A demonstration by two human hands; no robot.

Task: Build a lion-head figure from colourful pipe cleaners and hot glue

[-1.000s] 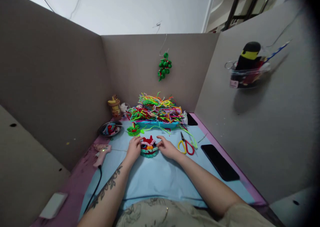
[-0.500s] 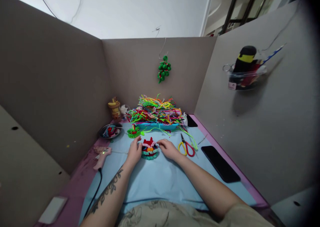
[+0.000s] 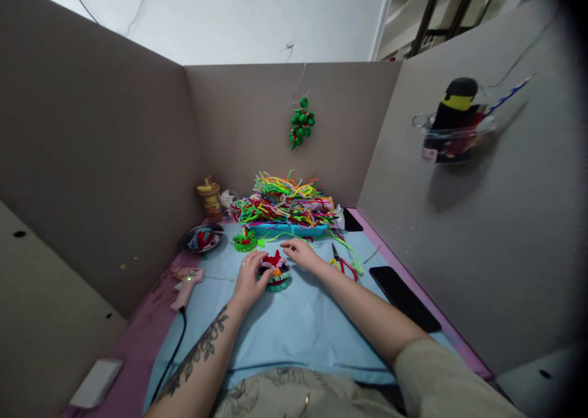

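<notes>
A small round figure of fuzzy pipe cleaners (image 3: 278, 281), red on top with pink, orange and teal rows, sits on the blue cloth in front of me. My left hand (image 3: 250, 278) grips its left side, thumb across the front and fingers behind. My right hand (image 3: 301, 254) hovers just beyond its upper right, fingers apart and reaching left, with nothing visible in them. A green fuzzy figure (image 3: 245, 240) with eyes sits farther back on the left. Scissors (image 3: 345, 265) with yellow and red handles lie partly behind my right forearm.
A blue tray (image 3: 287, 229) heaped with colourful pipe cleaners (image 3: 294, 200) stands at the back. On the left are a pink glue gun (image 3: 187, 288) with a cord and a dark bowl (image 3: 188, 239). A black phone (image 3: 404, 298) lies right. Grey partitions (image 3: 243, 117) enclose three sides.
My left hand has moved in over the figure, its thumb now across the front. My right hand has shifted farther back and left, from beside the figure to beyond its top.
</notes>
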